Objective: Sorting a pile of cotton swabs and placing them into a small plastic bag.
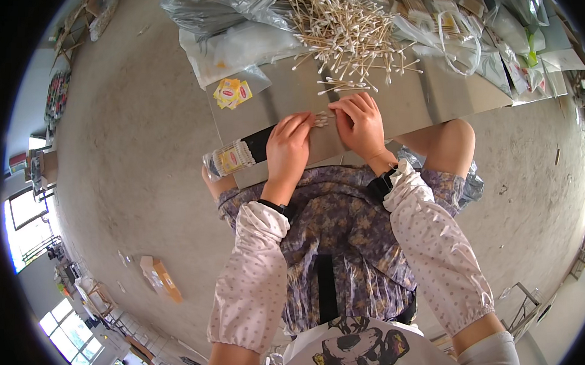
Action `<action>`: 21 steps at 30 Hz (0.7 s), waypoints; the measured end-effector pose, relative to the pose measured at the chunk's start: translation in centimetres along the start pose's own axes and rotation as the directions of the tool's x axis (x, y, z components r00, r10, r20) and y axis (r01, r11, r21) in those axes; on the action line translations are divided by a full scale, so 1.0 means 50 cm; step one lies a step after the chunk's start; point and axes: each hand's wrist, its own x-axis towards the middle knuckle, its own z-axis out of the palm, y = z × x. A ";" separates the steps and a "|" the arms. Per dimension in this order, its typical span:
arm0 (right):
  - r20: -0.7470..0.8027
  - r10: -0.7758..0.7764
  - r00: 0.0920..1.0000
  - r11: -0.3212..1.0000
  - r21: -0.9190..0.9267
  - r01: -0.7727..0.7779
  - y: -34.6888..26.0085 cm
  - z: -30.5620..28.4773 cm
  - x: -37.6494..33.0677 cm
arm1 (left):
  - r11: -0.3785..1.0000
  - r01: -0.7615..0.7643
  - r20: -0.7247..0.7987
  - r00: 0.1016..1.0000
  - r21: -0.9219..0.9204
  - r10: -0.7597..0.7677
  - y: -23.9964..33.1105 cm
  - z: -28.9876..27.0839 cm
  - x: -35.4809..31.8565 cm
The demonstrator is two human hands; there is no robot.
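Observation:
A few cotton swabs [321,119] show their white tips between my two hands, low over the table's near edge. My left hand [289,146] is closed with its fingers curled over the swabs, hiding most of their length. From the other side my right hand [362,125] meets them, thumb and fingertips drawn together at the swab ends. Beside my left hand lies a clear packet of cotton swabs [231,159] with a yellow label, partly on a black strip [260,142]. Beyond my hands rises a large loose heap of cotton swabs [345,28].
Small yellow and red labels [232,93] lie at the table's left. Grey plastic bags [215,9] crowd the far left, with bundled swabs [446,21] and a white plastic bag [467,50] at the far right. A cardboard piece [161,278] rests on the floor.

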 end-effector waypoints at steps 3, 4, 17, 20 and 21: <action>-0.020 0.010 1.000 0.999 -0.038 -0.010 0.000 -0.001 0.002 | 0.999 0.033 0.014 0.999 0.021 -0.033 -0.021 -0.013 0.001; 0.009 -0.024 1.000 0.998 -0.052 0.024 -0.002 -0.001 0.004 | 0.999 0.022 0.023 0.999 0.044 -0.023 -0.027 -0.018 -0.001; 0.065 0.017 0.998 0.984 -0.176 -0.006 -0.002 0.016 0.003 | 0.949 0.112 0.112 0.982 0.294 -0.151 0.017 0.043 -0.023; 0.065 0.018 0.998 0.984 -0.178 -0.007 0.003 0.014 -0.002 | 0.940 0.122 0.155 0.972 0.319 -0.179 0.034 0.045 -0.041; 0.063 0.018 0.998 0.984 -0.176 -0.007 0.005 0.012 -0.003 | 0.939 0.120 0.154 0.972 0.322 -0.177 0.046 0.045 -0.053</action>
